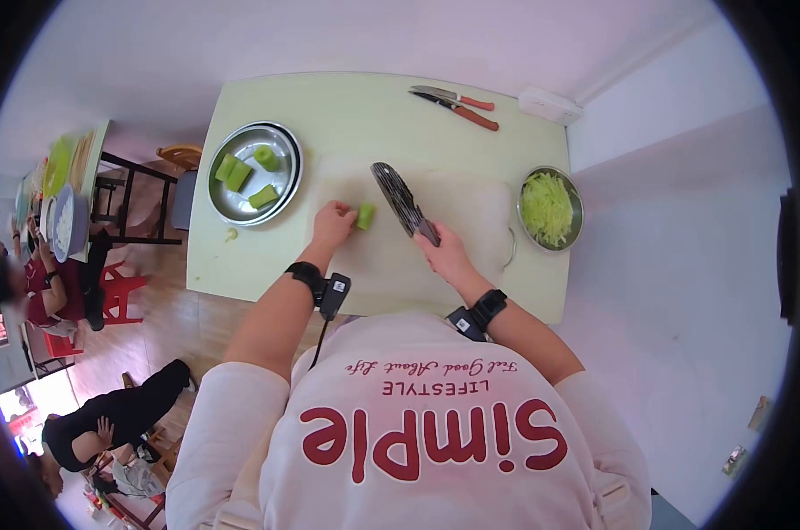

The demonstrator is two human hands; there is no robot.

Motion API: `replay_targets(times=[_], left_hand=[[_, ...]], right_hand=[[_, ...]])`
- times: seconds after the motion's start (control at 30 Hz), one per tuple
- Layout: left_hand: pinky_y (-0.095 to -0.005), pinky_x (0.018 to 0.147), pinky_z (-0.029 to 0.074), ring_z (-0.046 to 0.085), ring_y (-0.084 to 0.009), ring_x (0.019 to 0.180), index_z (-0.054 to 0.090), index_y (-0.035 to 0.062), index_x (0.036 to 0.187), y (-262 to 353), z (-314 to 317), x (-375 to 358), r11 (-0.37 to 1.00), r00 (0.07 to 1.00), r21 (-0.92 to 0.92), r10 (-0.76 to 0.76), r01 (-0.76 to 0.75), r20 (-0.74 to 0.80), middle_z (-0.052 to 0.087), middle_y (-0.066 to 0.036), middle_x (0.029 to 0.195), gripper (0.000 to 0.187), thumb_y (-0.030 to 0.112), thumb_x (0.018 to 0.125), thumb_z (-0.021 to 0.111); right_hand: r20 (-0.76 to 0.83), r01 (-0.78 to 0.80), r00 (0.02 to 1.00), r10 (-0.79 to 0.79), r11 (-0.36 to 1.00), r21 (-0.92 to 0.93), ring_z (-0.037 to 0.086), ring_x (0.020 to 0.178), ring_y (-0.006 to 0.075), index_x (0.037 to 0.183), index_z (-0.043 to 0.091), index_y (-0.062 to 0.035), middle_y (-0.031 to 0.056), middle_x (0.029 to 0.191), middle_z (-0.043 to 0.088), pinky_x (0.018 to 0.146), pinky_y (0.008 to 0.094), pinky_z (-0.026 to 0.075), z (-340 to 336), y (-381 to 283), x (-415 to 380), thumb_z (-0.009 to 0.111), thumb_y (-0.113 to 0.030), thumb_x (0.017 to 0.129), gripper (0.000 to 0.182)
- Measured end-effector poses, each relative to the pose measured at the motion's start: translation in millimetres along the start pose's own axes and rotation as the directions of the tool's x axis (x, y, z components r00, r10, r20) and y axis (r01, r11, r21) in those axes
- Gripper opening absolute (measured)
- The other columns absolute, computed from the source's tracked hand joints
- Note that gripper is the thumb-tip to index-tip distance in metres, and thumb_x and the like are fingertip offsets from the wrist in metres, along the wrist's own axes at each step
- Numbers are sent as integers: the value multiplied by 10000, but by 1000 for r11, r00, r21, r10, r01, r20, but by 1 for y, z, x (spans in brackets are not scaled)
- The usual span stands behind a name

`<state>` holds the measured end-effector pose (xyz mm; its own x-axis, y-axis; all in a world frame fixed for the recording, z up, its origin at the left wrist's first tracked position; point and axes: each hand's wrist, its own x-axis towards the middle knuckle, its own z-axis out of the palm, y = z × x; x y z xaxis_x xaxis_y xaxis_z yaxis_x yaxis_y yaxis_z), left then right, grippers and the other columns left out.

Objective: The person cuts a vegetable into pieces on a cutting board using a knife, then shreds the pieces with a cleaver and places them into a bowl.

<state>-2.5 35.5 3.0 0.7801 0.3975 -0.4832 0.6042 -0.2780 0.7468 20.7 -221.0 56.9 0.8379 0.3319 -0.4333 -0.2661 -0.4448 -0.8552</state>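
A short green vegetable chunk [366, 216] stands on the white cutting board [453, 190]. My left hand [335, 223] is at its left side, fingers bent and closed against it. In my right hand [448, 252] is a kitchen knife [398, 198] with a broad, dark, patterned blade, held by its handle. The blade slants up and to the left, to the right of the chunk and apart from it. Several more green chunks [233, 173] lie in a round metal bowl [291, 190] at the left of the table.
A metal bowl [579, 221] of green shreds [547, 208] stands at the right. Two knives with reddish handles [476, 116] lie at the back, near a white box [550, 105]. Green scraps [231, 234] lie at the left. Two other people [122, 415] are farther left.
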Motion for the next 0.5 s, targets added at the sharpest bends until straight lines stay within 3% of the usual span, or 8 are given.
replay_targets(times=[0.13, 0.3, 0.37, 0.43, 0.5], left_hand=[[-285, 567, 548, 669, -176, 635, 584, -26, 1036, 8, 5, 3, 997, 995, 24, 76, -78, 70, 675, -135, 878, 303, 157, 810, 668], [-285, 542, 545, 667, -176, 605, 563, -38, 982, 24, 28, -1, 999, 984, -34, 15, -9, 180, 672, -159, 861, 248, 128, 820, 650], [-313, 551, 535, 672, -209, 572, 539, -19, 905, 28, 47, -2, 982, 992, -188, 53, -30, 117, 651, -129, 707, 224, 145, 816, 664], [-315, 544, 532, 671, -206, 572, 530, -12, 894, 33, 58, 2, 966, 989, -257, 72, -36, 128, 649, -129, 703, 201, 135, 827, 650], [-318, 537, 530, 671, -203, 573, 521, -5, 883, 35, 67, 8, 945, 987, -323, 91, -45, 129, 646, -128, 699, 179, 125, 838, 636]], right_hand=[[-76, 41, 996, -46, 997, -67, 625, 750, 252, 1101, 600, -19, 141, 833, 653, 697, 353, 484, 40, 5, 3, 643, -255, 849, 347], [-105, -28, 994, 25, 999, -21, 616, 725, 249, 1104, 600, -33, 142, 809, 636, 680, 356, 483, 49, 5, -2, 629, -247, 857, 328], [-121, -34, 992, 31, 999, -19, 614, 719, 251, 1103, 600, -35, 142, 801, 632, 679, 358, 482, 40, 6, 0, 626, -244, 859, 323], [-177, 62, 982, -69, 997, -44, 449, 473, 76, 1094, 582, -33, -16, 612, 491, 421, 249, 370, 30, 11, 6, 623, -195, 893, 262], [-155, 39, 987, -47, 998, -48, 450, 476, 76, 1095, 582, -32, -16, 616, 491, 425, 251, 373, 19, 12, 11, 625, -194, 891, 264]])
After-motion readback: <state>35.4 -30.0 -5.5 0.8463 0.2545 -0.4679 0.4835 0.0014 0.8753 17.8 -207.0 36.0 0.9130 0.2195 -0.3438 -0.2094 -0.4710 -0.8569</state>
